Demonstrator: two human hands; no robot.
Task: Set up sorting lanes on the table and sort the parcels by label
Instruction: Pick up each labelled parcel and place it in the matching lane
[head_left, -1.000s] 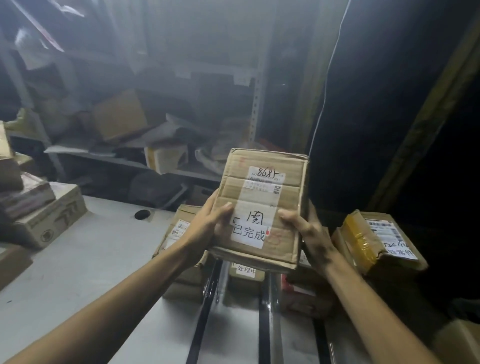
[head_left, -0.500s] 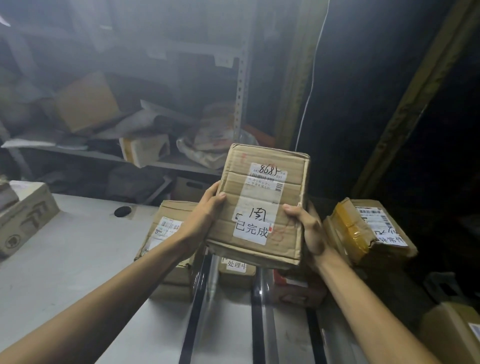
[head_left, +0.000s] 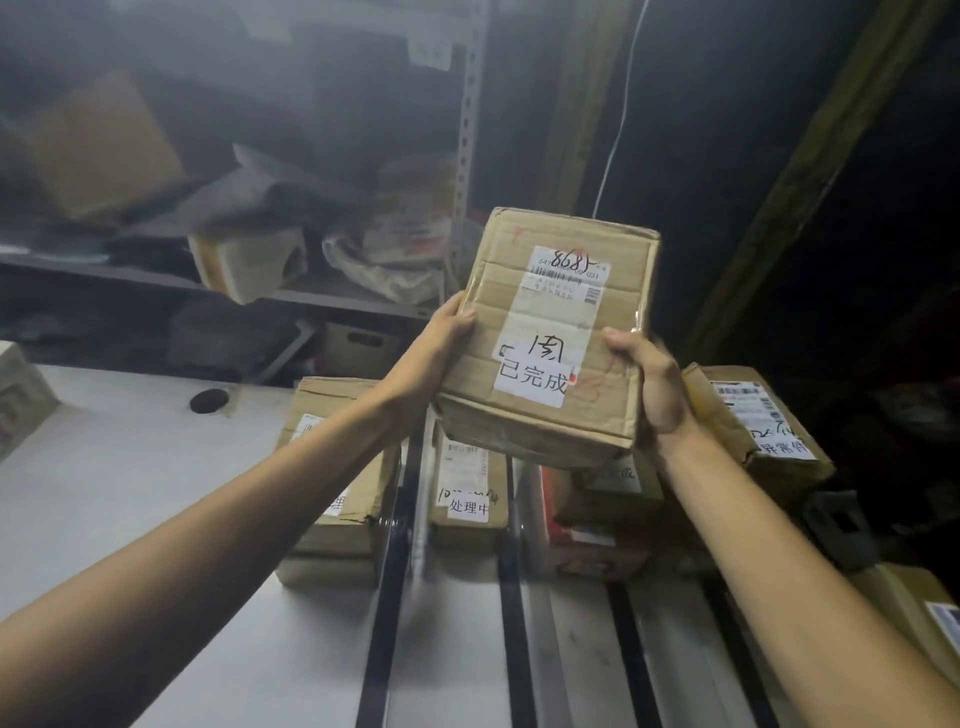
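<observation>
Parcel held (head_left: 550, 332): brown cardboard box, raised in the centre of the frame above the far end of the table, its labelled face tilted toward the camera — a pose for reading, not for putting down.
Left hand (head_left: 441, 338): grasps the box's left edge, thumb on the front face, the other fingers hidden behind; it shares the weight so the face is square to the eye.
Right hand (head_left: 649, 384): wraps the lower right corner, thumb over the front, palm taking the load from the side.
Sticker (head_left: 530, 382): white, low on the box's face, printed 已完成 with a handwritten mark above it; a shipping label (head_left: 569, 273) with a barcode and "8685" sits higher. Judged from the task, this sticker decides the lane.
Table (head_left: 130, 467): pale top filling the lower left and centre of the frame.
Black strips (head_left: 387, 597): run from the lower edge of the frame up toward the boxes, splitting the top into lanes.
Lane boxes: one box (head_left: 337, 499) left of the strips, its sticker half hidden by the forearm (head_left: 291, 467), so probably unreadable from here; a second box (head_left: 467, 493) between strips, marked 处理中; a red-and-white parcel (head_left: 582, 551) further right, below the held box.
Taped box (head_left: 753, 426): at the right of the frame, just beyond the right hand.
Step in hand: label check — placement not yet begun.
</observation>
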